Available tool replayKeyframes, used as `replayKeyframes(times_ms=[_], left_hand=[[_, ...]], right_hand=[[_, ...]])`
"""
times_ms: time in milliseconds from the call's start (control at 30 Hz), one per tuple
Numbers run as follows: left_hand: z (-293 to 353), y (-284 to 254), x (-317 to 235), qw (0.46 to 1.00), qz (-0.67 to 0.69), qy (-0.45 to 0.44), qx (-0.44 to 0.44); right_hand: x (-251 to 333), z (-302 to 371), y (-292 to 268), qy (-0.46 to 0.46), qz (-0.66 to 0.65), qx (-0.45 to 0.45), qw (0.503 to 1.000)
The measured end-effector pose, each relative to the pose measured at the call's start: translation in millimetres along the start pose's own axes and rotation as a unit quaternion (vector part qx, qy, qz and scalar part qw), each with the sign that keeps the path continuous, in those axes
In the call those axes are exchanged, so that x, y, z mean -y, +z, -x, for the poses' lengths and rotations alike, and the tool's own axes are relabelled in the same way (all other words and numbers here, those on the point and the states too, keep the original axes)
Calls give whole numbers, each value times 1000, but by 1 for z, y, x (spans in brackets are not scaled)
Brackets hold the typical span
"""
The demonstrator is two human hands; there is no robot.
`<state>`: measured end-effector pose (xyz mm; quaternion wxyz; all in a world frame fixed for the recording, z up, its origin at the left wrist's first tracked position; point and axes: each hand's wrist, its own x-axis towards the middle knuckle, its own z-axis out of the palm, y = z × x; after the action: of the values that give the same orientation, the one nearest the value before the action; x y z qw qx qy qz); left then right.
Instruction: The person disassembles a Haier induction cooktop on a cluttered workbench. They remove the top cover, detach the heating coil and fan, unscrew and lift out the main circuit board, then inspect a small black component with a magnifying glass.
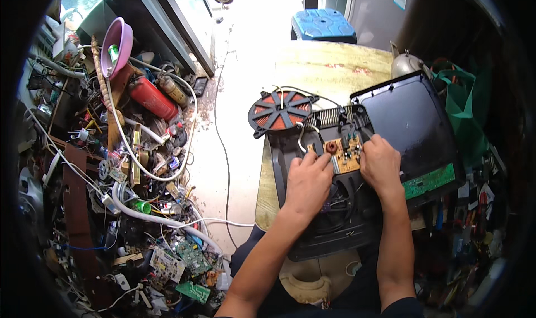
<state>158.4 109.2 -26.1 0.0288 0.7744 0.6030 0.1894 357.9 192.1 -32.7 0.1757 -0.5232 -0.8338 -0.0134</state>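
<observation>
An opened induction cooker lies on a wooden table point(329, 67). Its black base point(312, 234) holds a tan circuit board point(346, 153) with a copper ring coil. My left hand point(307, 181) rests on the board's left edge, fingertips touching it. My right hand point(382, 164) is closed over the board's right edge and seems to pinch something small that I cannot make out. The round copper heating coil point(281, 111) lies flipped out to the upper left, still wired. The black glass top point(413, 128) lies open to the right, with a green board strip point(429, 181).
A heap of scrap covers the floor at left: a red cylinder point(153, 99), white hoses, cables, green circuit boards point(192, 256), a pink bowl point(117, 44). A blue plastic stool point(324, 25) stands beyond the table. A metal kettle point(405, 64) and a green bag point(463, 106) are at right.
</observation>
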Motion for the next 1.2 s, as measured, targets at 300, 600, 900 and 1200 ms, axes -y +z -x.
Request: replayKeyframes(times_ms=[300,600,900,1200], left_hand=[[-9,4,1,1000,8,-11,-22],[-4,12,1,1000,20,-17,-16],[-2,18,1,999,12,-24,-41],[-2,25,0,995,14,-32,-97]], right_hand=[[-6,-5,3,-40,-12,-39,998],[-10,1,9,-33,0,-5,999],[-8,1,12,-42,7,-13,999],[-7,-2,13,-36,-1,-8,999]])
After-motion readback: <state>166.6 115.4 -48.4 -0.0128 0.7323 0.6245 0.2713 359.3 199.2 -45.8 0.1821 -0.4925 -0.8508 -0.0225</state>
